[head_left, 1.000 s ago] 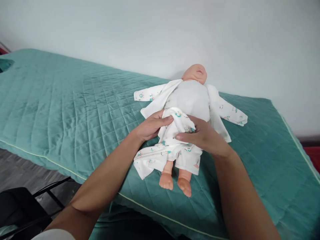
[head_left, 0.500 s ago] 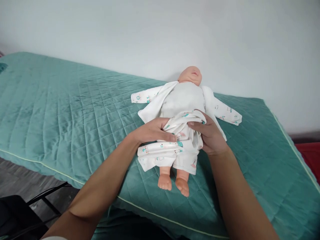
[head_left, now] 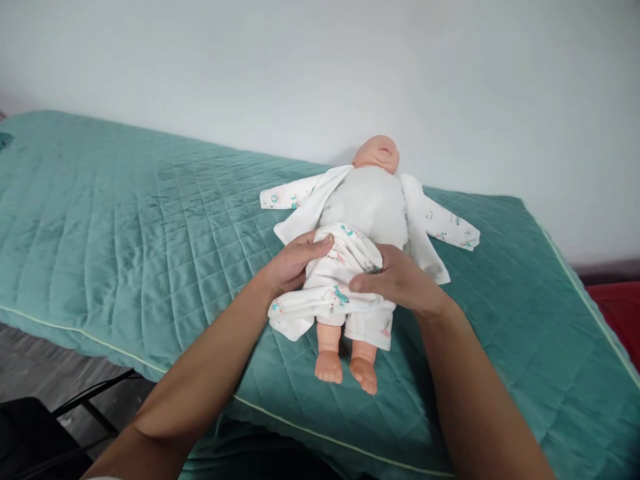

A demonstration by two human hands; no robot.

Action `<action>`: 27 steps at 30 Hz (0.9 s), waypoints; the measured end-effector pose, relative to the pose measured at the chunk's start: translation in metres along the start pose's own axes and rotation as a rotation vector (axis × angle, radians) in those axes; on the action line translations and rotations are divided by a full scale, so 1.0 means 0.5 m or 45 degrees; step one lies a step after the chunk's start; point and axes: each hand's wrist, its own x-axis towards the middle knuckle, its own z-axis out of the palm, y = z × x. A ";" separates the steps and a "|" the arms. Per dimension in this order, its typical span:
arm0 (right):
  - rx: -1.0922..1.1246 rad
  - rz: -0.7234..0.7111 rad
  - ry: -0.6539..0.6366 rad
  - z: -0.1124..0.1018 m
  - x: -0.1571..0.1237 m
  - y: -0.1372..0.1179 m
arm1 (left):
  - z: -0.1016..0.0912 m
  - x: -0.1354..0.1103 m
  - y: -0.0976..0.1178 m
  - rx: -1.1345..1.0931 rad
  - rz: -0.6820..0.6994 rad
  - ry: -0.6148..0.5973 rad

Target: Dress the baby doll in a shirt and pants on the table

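A baby doll [head_left: 367, 203] lies on its back, head toward the wall and bare feet toward me. Its white printed jacket [head_left: 309, 213] is spread open at both sides, with the arms in the sleeves, and the white cloth torso shows. White patterned baby pants [head_left: 345, 257] are bunched around its hips and legs. My left hand [head_left: 295, 261] grips the waist of the pants on the left, thumb on top. My right hand [head_left: 400, 277] holds the fabric at the right hip, its thumb across the front and the other fingers partly hidden.
The doll rests on a green quilted cover [head_left: 165, 247] over a bed or table against a white wall [head_left: 250, 73]. Something red [head_left: 613, 317] lies beyond the right edge. A black chair-like object [head_left: 35, 437] stands on the floor at lower left.
My left hand has shifted up along the waistband. My right hand has moved down and left over the right hip, and the bunched waist now lies flatter.
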 end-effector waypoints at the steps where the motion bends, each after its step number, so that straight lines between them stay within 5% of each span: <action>1: -0.070 0.039 -0.040 0.001 -0.002 -0.004 | 0.003 -0.002 0.003 0.002 -0.006 0.007; 4: -0.144 0.100 0.006 0.000 -0.006 -0.004 | 0.008 -0.005 0.006 0.006 -0.017 -0.018; 11: 0.439 -0.041 0.179 -0.012 -0.002 0.036 | -0.014 0.006 -0.001 0.109 -0.013 -0.162; 15: 0.408 -0.046 0.161 -0.009 0.000 0.030 | -0.010 -0.004 0.003 0.113 -0.011 -0.210; 22: -0.184 0.020 0.215 0.001 -0.004 0.003 | 0.072 -0.097 -0.015 -0.083 0.073 0.191; 27: -0.377 0.034 0.083 0.005 -0.006 -0.002 | 0.156 -0.193 -0.044 -0.264 0.000 0.519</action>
